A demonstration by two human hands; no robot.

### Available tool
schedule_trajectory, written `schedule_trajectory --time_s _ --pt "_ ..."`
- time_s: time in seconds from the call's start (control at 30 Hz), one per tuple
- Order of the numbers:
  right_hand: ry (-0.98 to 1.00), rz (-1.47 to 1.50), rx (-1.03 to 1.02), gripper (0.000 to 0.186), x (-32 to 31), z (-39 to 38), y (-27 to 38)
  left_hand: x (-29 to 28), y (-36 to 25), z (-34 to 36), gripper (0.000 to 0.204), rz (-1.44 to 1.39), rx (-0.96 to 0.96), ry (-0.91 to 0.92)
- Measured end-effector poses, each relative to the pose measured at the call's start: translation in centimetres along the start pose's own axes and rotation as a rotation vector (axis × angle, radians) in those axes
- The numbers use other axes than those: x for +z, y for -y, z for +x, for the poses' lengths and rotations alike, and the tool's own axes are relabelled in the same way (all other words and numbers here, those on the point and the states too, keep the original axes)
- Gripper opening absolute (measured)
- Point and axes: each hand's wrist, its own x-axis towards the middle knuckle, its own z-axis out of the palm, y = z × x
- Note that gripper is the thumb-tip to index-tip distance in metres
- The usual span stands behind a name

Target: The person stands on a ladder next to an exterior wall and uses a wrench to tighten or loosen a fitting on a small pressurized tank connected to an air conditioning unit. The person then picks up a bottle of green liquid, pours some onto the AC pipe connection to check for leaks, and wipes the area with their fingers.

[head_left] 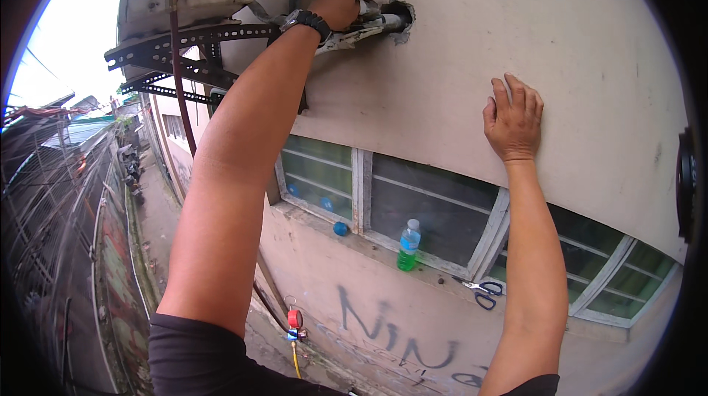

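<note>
My left hand (341, 7) is raised to the upper middle, with a dark band and a watch at its wrist. Its fingers curl over a whitish wrapped pipe (366, 8) beside a ragged hole (402, 15) in the wall; the fingertips are partly hidden. Just below it, a second bundle of wrapped pipes (361, 35) runs into the same hole. On the right, my right hand (515, 117) lies against the beige wall (442, 94), fingers stretched out and holding nothing.
An outdoor air-conditioner unit (140, 20) rests on perforated metal brackets (192, 35), a dark red hose (179, 79) hanging from it. The window ledge bears a bottle of green liquid (408, 245), scissors (484, 291) and a blue ball-like object (340, 228). Lower down hangs a gauge (295, 319).
</note>
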Motion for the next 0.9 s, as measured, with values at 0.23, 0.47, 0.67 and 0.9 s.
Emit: schedule_trajectory --time_s 0.23,0.47,0.67,0.9 --pt "-0.003 0.0 -0.005 0.04 0.1 0.1 0.1 -0.7 2.9 1.1 0.033 -0.042 0.08 0.087" --pt "-0.009 -0.001 -0.011 0.039 0.3 0.1 0.3 0.2 4.7 0.4 0.052 0.008 0.018 0.116" --pt "0.003 -0.039 -0.02 0.04 0.1 0.0 0.1 0.7 4.5 -0.4 0.057 -0.28 -0.203 0.213" --pt "0.012 -0.057 -0.03 0.04 0.2 -0.2 -0.4 2.1 3.0 -0.9 0.054 -0.273 -0.225 -0.045"
